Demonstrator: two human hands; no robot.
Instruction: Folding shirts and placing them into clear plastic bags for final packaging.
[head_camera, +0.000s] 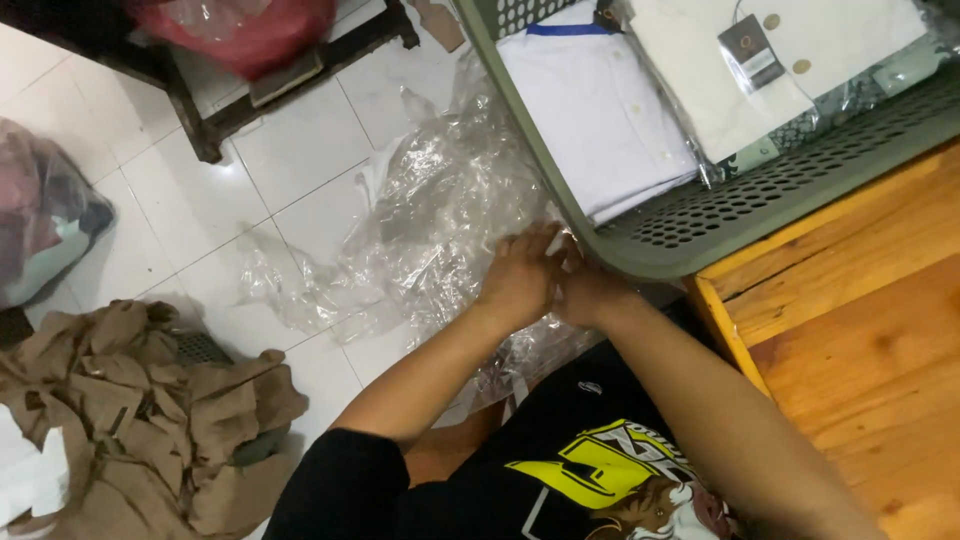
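Both hands, left hand (520, 275) and right hand (585, 290), grip clear plastic wrap (440, 210); green basket (720, 215) holds folded shirts (600, 110).

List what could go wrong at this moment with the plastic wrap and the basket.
The left hand and right hand meet over the clear plastic wrap spread on the tiled floor; loose film there could be slippery underfoot. The grey basket of folded shirts overhangs the wooden surface and might tip.

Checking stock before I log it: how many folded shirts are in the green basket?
2: a plain white folded shirt at the green perforated plastic basket's left, a bagged cream one at right; more may lie underneath.
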